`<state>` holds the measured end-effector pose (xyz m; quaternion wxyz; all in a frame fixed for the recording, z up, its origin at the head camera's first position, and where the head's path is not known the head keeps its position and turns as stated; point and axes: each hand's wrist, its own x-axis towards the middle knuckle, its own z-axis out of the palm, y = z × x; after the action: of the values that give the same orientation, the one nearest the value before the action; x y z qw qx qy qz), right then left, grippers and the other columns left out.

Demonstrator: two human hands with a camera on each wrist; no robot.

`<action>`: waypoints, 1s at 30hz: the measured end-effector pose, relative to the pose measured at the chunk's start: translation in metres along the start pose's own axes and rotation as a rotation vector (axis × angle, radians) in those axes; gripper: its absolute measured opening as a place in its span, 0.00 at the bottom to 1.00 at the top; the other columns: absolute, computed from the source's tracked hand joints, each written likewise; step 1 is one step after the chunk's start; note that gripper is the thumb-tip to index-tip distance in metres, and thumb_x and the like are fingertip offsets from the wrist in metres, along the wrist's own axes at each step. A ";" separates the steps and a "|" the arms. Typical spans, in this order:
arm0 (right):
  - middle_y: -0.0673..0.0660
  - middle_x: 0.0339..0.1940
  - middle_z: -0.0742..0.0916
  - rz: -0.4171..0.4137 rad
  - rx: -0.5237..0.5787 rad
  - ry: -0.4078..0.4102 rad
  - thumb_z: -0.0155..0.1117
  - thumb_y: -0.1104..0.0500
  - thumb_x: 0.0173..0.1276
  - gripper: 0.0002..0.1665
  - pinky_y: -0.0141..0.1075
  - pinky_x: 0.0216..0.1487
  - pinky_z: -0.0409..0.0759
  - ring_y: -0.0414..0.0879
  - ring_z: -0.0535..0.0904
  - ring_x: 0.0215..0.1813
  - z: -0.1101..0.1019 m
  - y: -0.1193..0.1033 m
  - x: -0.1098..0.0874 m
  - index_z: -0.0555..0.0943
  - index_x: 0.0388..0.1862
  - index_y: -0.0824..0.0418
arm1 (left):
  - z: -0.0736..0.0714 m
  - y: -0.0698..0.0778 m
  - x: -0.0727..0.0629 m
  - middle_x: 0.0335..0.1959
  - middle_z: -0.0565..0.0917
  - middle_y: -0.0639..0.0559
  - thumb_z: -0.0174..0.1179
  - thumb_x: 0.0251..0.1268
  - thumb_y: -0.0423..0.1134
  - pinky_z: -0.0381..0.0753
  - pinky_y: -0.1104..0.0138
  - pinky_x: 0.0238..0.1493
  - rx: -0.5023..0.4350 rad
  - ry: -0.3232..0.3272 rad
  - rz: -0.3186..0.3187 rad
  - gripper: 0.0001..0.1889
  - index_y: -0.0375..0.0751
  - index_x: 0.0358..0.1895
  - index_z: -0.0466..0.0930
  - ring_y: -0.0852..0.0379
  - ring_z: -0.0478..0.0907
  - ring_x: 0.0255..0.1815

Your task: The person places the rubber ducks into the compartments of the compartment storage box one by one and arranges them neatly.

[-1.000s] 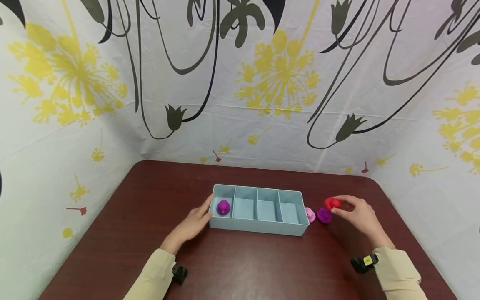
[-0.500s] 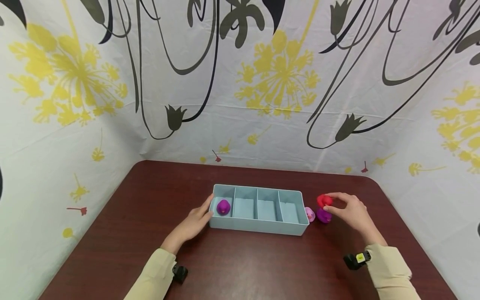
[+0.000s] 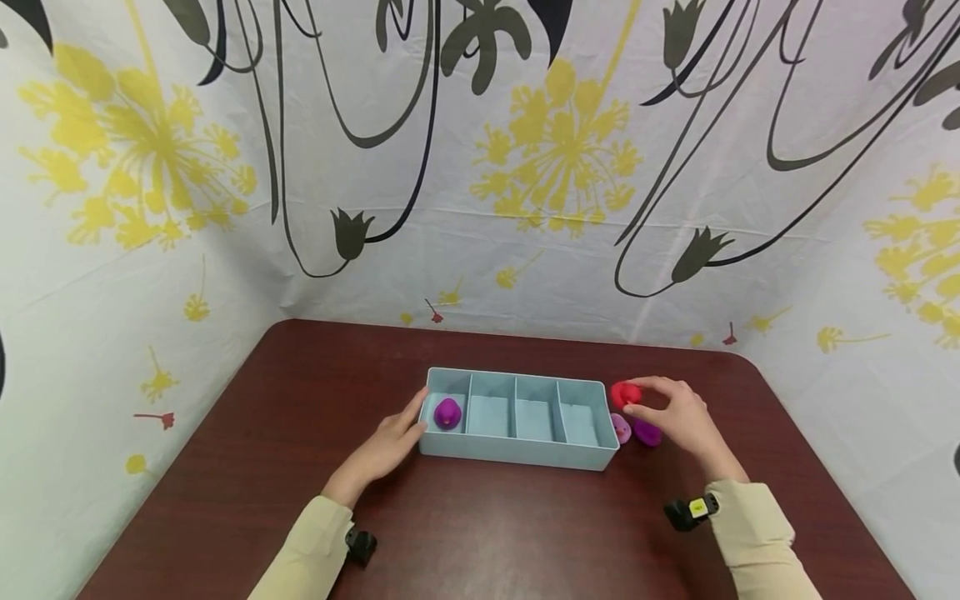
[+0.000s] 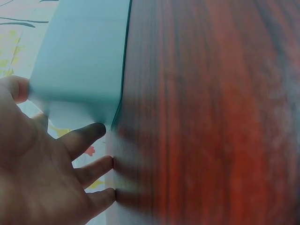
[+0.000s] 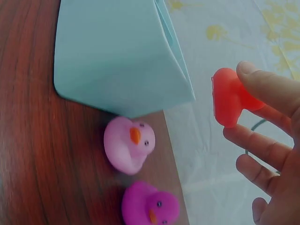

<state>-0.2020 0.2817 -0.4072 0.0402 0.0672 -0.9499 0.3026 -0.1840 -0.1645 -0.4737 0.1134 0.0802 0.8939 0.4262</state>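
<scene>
The light blue box [image 3: 517, 452] has a row of several compartments. A purple rubber duck [image 3: 447, 414] sits in its leftmost one. My left hand [image 3: 382, 450] rests its fairly straight fingers against the box's left end; the left wrist view shows the fingers [image 4: 84, 140] spread. My right hand [image 3: 678, 421] pinches a red rubber duck [image 3: 625, 394] between thumb and fingers, raised beside the box's right end. Below the red duck [image 5: 227, 96], a pink rubber duck [image 5: 126, 145] and another purple rubber duck [image 5: 150, 204] stand on the table by the box.
A dark reddish-brown table [image 3: 480, 533] bears everything. Behind it and at both sides hangs a pale cloth [image 3: 450, 183] printed with yellow and dark flowers. Each wrist carries a small black camera, such as the right one [image 3: 690, 512].
My right hand has carried the red duck leftward, past the purple duck and toward the box's right end. The left hand and the box have stayed in place.
</scene>
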 end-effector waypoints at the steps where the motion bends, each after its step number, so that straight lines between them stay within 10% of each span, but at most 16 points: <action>1: 0.66 0.56 0.80 -0.001 0.003 -0.002 0.70 0.43 0.58 0.33 0.71 0.56 0.55 0.63 0.66 0.60 0.001 -0.001 0.001 0.78 0.58 0.59 | 0.000 0.000 0.000 0.76 0.57 0.46 0.42 0.76 0.48 0.52 0.35 0.67 0.002 0.000 0.001 0.31 0.62 0.77 0.42 0.37 0.50 0.75; 30: 0.61 0.52 0.84 -0.107 0.014 -0.012 0.73 0.46 0.56 0.28 0.59 0.50 0.61 0.56 0.69 0.54 0.029 -0.029 0.015 0.82 0.53 0.57 | 0.001 0.002 -0.001 0.76 0.57 0.48 0.41 0.76 0.49 0.52 0.36 0.67 -0.013 -0.011 0.011 0.31 0.64 0.77 0.41 0.38 0.50 0.75</action>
<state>-0.2134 0.2404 -0.4124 0.0504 0.1198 -0.9429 0.3065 -0.1831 -0.1628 -0.4724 0.1166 0.0866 0.8901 0.4320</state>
